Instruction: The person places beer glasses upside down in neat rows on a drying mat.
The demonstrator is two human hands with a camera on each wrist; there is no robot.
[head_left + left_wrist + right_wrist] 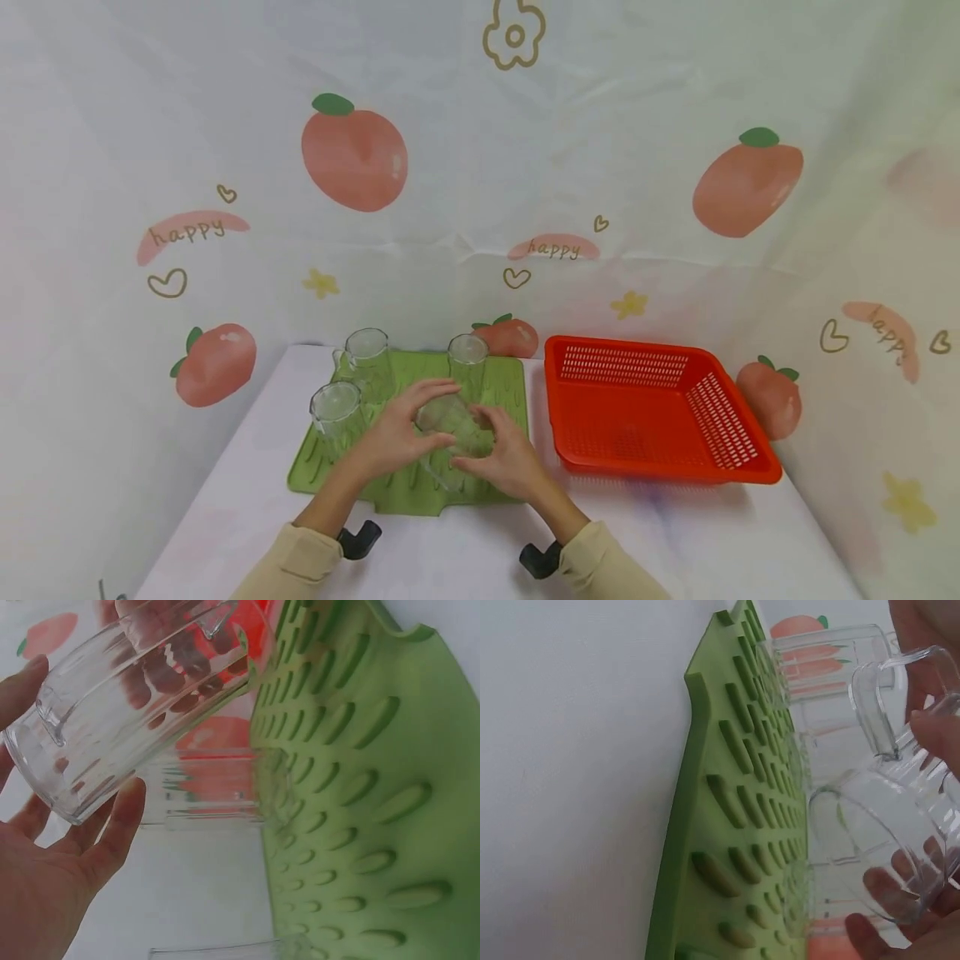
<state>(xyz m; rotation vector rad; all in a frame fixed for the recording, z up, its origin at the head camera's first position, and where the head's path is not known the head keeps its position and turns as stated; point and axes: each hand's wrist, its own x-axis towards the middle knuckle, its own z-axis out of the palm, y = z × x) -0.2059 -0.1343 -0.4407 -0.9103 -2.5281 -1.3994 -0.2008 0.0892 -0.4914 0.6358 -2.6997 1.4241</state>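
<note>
A clear glass mug [453, 422] is tilted between my two hands above a green ridged drying mat [408, 504]. My left hand [405, 429] grips the mug's thick base end, its thumb and fingers spread around it in the left wrist view. My right hand [504, 457] holds the other side, fingers curved around the glass. In the right wrist view the mug's open mouth [862, 825] faces the mat and its handle [874, 712] stands out from the side. Right fingers [885, 915] show through and beside the glass near the rim.
Other clear glasses stand on the mat: a mug [365, 367] at back left, another glass [337, 417] in front of it, and one [468, 367] at back right. A red plastic basket [637, 467] sits right of the mat. A printed cloth [450, 167] hangs behind.
</note>
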